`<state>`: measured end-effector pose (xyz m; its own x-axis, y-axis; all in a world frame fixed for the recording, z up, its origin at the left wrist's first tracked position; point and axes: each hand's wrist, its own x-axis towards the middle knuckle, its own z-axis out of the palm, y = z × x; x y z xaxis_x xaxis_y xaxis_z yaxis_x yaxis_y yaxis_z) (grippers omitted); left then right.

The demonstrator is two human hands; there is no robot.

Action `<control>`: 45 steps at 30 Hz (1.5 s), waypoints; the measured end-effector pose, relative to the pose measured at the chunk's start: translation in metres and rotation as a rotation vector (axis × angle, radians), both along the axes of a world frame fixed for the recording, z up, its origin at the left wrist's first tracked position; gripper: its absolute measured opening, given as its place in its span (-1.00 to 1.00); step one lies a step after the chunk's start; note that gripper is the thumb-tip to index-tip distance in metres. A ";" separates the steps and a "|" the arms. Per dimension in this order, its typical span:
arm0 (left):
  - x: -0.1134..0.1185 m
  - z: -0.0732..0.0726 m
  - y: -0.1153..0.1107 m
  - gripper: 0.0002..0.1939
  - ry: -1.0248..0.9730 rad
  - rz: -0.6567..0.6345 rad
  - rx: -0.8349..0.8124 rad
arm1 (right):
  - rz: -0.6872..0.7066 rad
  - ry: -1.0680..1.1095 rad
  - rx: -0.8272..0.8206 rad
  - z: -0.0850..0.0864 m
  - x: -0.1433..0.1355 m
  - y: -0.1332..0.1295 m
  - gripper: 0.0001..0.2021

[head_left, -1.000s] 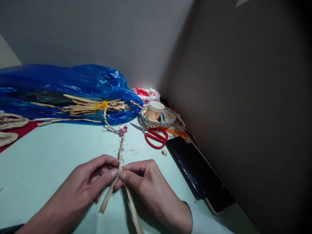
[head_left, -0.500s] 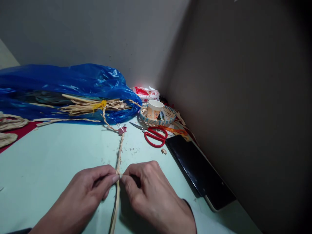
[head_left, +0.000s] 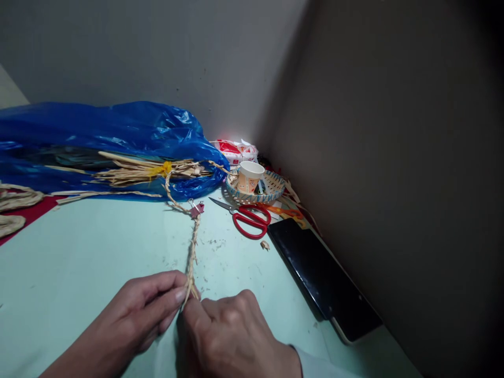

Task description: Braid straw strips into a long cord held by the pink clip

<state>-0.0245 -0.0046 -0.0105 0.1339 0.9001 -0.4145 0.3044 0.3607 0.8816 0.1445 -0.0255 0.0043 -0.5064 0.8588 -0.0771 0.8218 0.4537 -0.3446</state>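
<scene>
A thin braid of pale straw (head_left: 192,247) runs from a pink binder clip (head_left: 197,209) toward me. My left hand (head_left: 136,310) pinches the near end of the braid from the left between thumb and fingers. Just below that spot, my right hand (head_left: 232,331) is closed on loose straw strands, its fingertips curled down and partly hidden behind its own knuckles. A short strand splits off between the two hands. Beyond the clip, the braid leads up toward a straw bundle (head_left: 185,168) tied with yellow.
A blue plastic bag (head_left: 129,121) lies along the wall. Red-handled scissors (head_left: 252,220) lie right of the clip, before a woven basket (head_left: 281,184) holding a paper cup (head_left: 250,176). A black tablet-like device (head_left: 315,268) lies at the right. Straw coils (head_left: 18,199) rest on red material.
My right hand has moved down and left, nearer to me, and now curls over the strands below the braid. My left hand stays about in place, still pinching.
</scene>
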 end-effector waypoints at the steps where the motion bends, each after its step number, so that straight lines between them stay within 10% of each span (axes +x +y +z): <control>1: 0.000 -0.001 -0.001 -0.71 -0.022 0.023 -0.040 | 0.064 -0.030 0.018 -0.001 0.000 0.001 -0.71; 14: -0.002 -0.001 -0.005 -0.58 -0.135 -0.055 -0.083 | -0.217 0.579 0.050 0.015 0.019 0.031 -0.82; 21: -0.002 0.002 -0.003 -0.55 -0.116 -0.078 -0.074 | -0.064 0.397 0.131 0.023 0.024 0.029 -0.84; 33: -0.002 0.004 0.001 -0.57 -0.134 -0.103 -0.111 | 0.262 0.347 -0.311 0.050 0.047 0.037 -0.90; 40: 0.001 0.007 0.002 -0.59 -0.113 -0.177 -0.042 | 0.023 0.874 -0.685 0.017 0.022 0.042 -0.73; 45: 0.000 0.009 0.000 -0.61 0.087 -0.219 0.179 | -0.075 0.830 -0.448 -0.003 0.008 0.040 -0.71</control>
<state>-0.0245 -0.0043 -0.0014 0.3043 0.9135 -0.2699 0.4349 0.1189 0.8926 0.1528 0.0148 0.0010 -0.4926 0.8689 -0.0477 0.2576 0.0932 -0.9617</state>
